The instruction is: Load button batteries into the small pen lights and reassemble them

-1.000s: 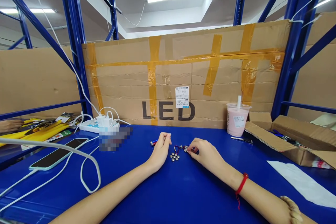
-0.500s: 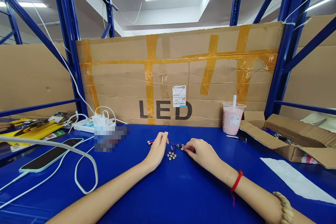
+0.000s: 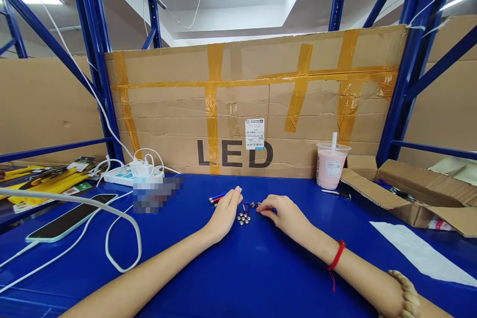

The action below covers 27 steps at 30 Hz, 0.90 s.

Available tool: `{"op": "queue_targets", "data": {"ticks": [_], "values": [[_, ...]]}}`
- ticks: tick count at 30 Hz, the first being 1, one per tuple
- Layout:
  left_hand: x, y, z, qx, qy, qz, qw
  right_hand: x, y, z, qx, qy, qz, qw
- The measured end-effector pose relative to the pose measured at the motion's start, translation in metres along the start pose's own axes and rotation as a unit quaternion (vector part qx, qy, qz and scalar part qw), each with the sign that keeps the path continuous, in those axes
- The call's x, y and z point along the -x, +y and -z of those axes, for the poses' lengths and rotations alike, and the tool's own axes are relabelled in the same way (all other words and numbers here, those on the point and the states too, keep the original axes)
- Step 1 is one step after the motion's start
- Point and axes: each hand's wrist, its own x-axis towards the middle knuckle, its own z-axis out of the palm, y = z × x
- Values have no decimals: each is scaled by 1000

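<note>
- Lying on the blue surface: one cluster of silver balls, flower-shaped, between the two hands and nearer the left.
- Linked piece, small, dark red and silver: just behind the cluster, reaching toward the right hand.
- Right hand: grip drawn together, thumb and fingertips pinching the end of the linked piece; red cord bracelet at the wrist.
- Left hand: on edge beside the cluster, fingers straight and side by side; whether its grip encloses anything cannot be told.
- Rods, red and blue: behind the left hand, partly covered by it.
- Cup, pink contents, white straw: back right, against the cardboard panel lettered LED.
- Pen: in front of the cup.
- Carton, flaps open: far right; white sheet before it.
- Phone, screen dark: left side, cable attached.
</note>
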Motion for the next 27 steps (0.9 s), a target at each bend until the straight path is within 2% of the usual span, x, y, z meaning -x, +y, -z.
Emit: {"op": "queue_targets", "data": {"ticks": [3,5,9,12,14,17,21,27], "values": [[0,-2,0,-2,-20,-18,1000,-2,-1,1,-68,29,10,997],[0,-4,1,-8,-34,-33,999,-4,-4,2,-146,46,-9,988],[2,-3,2,-19,-69,-62,995,-7,-9,5,-336,67,-45,938],[5,0,1,-39,-84,-79,993,-7,-12,7,-413,87,-42,906],[6,2,0,-46,-93,-84,991,-6,-13,10,-433,94,-40,896],[7,2,-2,-49,-103,-92,989,-5,-14,16,-433,78,-35,897],[8,2,-1,-60,-119,-97,986,-4,-17,21,-421,43,-52,904],[11,2,2,-98,-155,-112,977,-2,-16,27,-433,-28,-93,896]]}}
